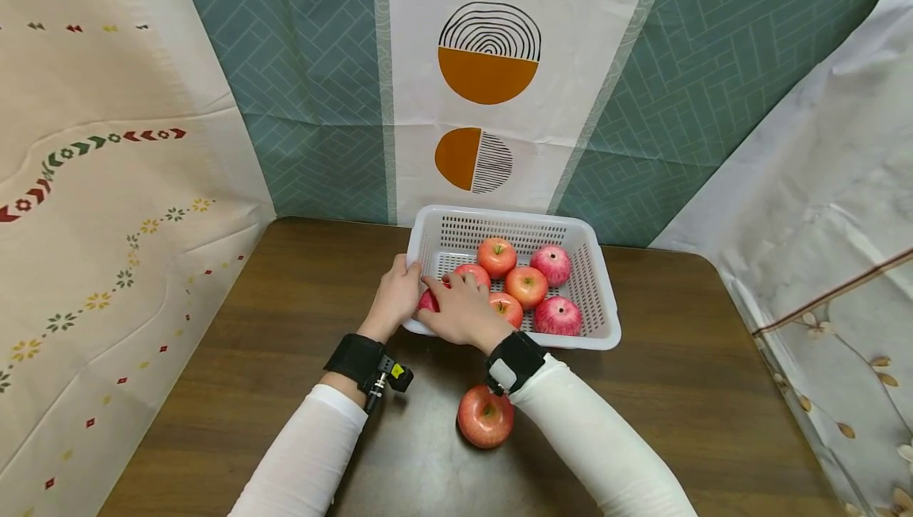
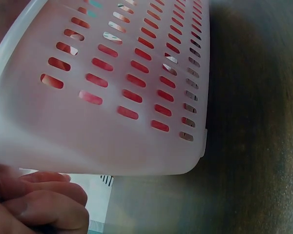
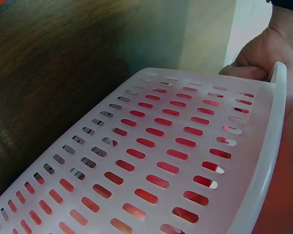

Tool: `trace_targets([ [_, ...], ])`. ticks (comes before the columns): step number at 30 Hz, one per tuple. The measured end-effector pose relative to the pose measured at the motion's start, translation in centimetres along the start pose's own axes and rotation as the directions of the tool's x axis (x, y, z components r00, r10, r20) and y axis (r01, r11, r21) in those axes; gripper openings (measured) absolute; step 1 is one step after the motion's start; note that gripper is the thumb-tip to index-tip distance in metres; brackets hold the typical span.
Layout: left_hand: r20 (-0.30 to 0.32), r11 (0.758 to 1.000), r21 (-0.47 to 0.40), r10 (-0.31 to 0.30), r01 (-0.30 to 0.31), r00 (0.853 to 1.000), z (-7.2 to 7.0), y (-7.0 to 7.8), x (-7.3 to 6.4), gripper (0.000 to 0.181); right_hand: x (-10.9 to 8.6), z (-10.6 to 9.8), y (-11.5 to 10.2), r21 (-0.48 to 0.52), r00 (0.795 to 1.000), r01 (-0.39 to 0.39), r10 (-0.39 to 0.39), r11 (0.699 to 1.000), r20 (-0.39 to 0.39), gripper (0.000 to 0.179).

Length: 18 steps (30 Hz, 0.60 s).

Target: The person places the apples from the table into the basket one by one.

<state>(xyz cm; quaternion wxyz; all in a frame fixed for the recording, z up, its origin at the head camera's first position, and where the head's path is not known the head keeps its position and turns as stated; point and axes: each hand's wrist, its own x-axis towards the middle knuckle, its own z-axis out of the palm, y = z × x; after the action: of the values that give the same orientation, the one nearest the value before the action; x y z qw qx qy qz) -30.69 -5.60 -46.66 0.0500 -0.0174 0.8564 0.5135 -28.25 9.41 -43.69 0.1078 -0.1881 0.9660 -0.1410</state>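
Note:
A white plastic basket (image 1: 606, 307) with slotted walls stands at the back of the table, holding several apples and pomegranates. My left hand (image 1: 395, 295) grips its left rim, and curled fingers (image 2: 53, 197) show beside the wall in the left wrist view. Reaching over the front rim, my right hand (image 1: 462, 309) has thumb and fingers around a pomegranate (image 1: 428, 300) in the left front corner. That fruit is partly hidden by the hand. Close to the right hand lie a red apple (image 1: 474, 273) and another apple (image 1: 507, 311).
A single large apple (image 1: 485, 422) sits on the brown wooden table (image 1: 685, 390) in front of the basket, between the forearms. Two pomegranates fill the basket's right side, one of them at the back (image 1: 551, 265). Patterned cloth (image 1: 321, 89) hangs behind the table.

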Motion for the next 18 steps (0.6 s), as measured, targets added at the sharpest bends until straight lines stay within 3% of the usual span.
trace_targets([
  [8,0.000,1.000,0.014,0.010,-0.010,1.000,0.1,0.0,0.1,0.049,-0.2,0.0,0.7,0.025,1.000,0.012,-0.011,1.000,-0.017,0.069],
  [18,0.012,1.000,0.002,0.018,-0.018,1.000,0.1,-0.3,0.2,0.048,-2.4,-1.2,1.2,0.095,0.996,0.034,-0.025,0.995,-0.087,0.060],
])
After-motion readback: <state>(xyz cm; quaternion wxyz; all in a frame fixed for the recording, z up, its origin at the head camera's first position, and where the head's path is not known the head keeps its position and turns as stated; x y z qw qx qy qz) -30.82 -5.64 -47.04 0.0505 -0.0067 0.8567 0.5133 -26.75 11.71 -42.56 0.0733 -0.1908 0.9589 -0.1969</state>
